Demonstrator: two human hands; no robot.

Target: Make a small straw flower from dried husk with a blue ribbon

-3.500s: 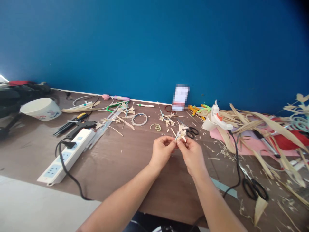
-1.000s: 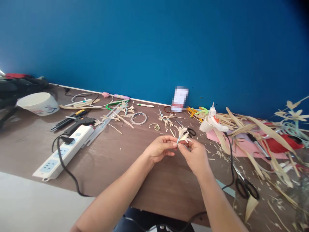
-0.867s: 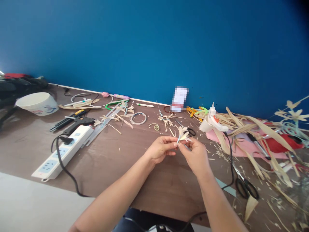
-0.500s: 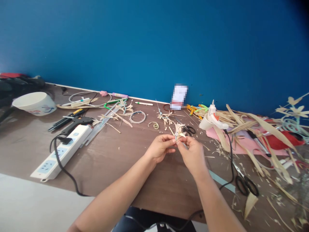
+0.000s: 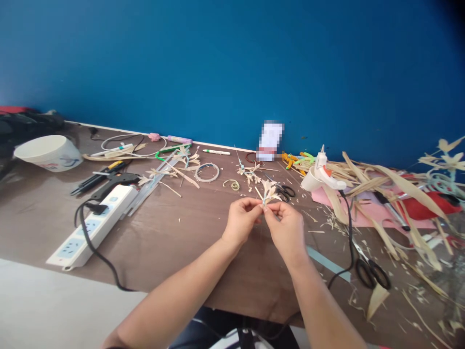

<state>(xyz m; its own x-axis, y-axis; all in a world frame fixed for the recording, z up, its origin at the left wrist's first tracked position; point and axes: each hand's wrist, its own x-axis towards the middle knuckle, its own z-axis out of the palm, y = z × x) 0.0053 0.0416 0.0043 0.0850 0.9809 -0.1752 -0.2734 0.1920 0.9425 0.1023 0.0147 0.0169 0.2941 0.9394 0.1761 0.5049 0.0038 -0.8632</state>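
Observation:
Between my hands, over the middle of the table, stands a pale husk flower [image 5: 269,192] with thin pointed petals and a light blue-green stem. My left hand [image 5: 242,219] pinches the base of it between thumb and fingers. From the other side my right hand [image 5: 286,228] pinches the same stem, its thumb close to the left thumb. The fingertips hide most of the stem. Just behind the flower lie black-handled scissors [image 5: 286,192]. More pale husk flowers [image 5: 250,173] lie farther back, and a small coil of green tape [image 5: 235,185] is near them.
A white power strip [image 5: 94,228], a black glue gun [image 5: 116,183] and a white bowl [image 5: 49,154] are on the left. At right are a white glue gun [image 5: 323,172] in a cup, dried husks [image 5: 392,182], larger scissors [image 5: 372,272] and a blue-green strip [image 5: 329,263].
My left hand has turned slightly, its lower fingers now tucked behind the thumb. The flower remains pinched in both hands. The view has shifted slightly.

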